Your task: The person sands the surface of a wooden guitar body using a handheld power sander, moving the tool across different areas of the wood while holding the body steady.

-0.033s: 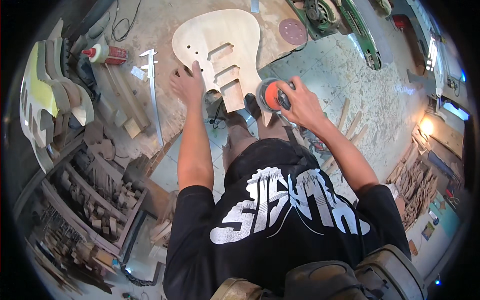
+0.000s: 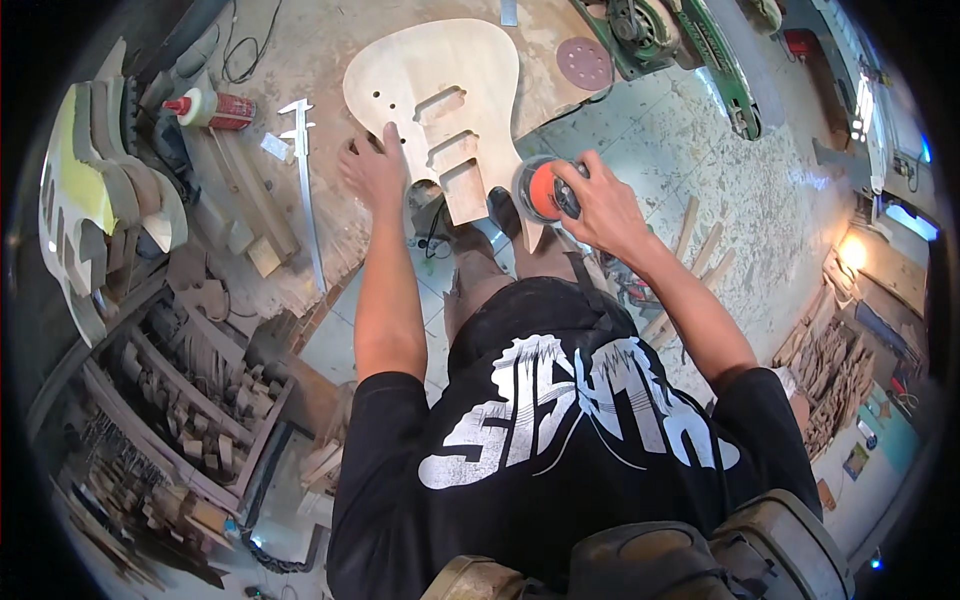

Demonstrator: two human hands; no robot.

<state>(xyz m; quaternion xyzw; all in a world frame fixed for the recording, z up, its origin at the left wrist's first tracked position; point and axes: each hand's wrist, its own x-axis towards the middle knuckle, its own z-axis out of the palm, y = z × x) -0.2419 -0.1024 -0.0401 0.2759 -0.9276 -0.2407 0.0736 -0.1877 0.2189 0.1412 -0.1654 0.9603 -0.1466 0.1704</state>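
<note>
A pale wooden electric guitar body [image 2: 440, 75] lies on the bench, its neck end toward me. It has three routed cavities and several small round holes. My left hand [image 2: 374, 172] is closed on its left edge, a digit resting on the top face and the others bent beside the rim; their undersides are hidden. My right hand [image 2: 603, 212] is wrapped round an orange and black orbital sander [image 2: 542, 191]. The sander is tilted on its side, its round pad against the body's right edge, by the horn.
On the bench [image 2: 330, 228] lie a caliper [image 2: 304, 165], a glue bottle [image 2: 215, 108], wood strips [image 2: 238, 185] and a sanding disc [image 2: 585, 63]. A green machine [image 2: 715, 60] stands far right. Shaped bodies [image 2: 85, 190] are stacked at left, above a bin of offcuts [image 2: 215, 440].
</note>
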